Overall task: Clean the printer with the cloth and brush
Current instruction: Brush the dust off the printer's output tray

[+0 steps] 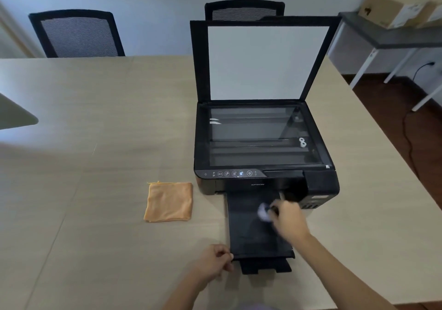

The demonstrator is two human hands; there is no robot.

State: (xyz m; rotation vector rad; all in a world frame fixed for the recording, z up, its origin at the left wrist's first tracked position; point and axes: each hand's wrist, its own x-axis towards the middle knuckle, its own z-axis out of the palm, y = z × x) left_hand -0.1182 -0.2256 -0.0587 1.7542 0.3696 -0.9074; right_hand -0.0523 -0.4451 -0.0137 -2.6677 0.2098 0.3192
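A black printer (263, 178) stands on the table with its scanner lid (265, 61) raised and its output tray (251, 235) pulled out towards me. My right hand (288, 220) holds a brush with pale bristles (263, 211) on the tray's surface; the brush is blurred. My left hand (214, 263) pinches the tray's front left corner. A folded orange cloth (168, 202) lies flat on the table, left of the printer, with no hand on it.
The printer sits on a wide beige table (95, 142). Two black mesh chairs (76, 34) stand behind its far edge. A side table with cardboard boxes (397, 8) is at the back right. A black cable (406, 128) runs on the floor.
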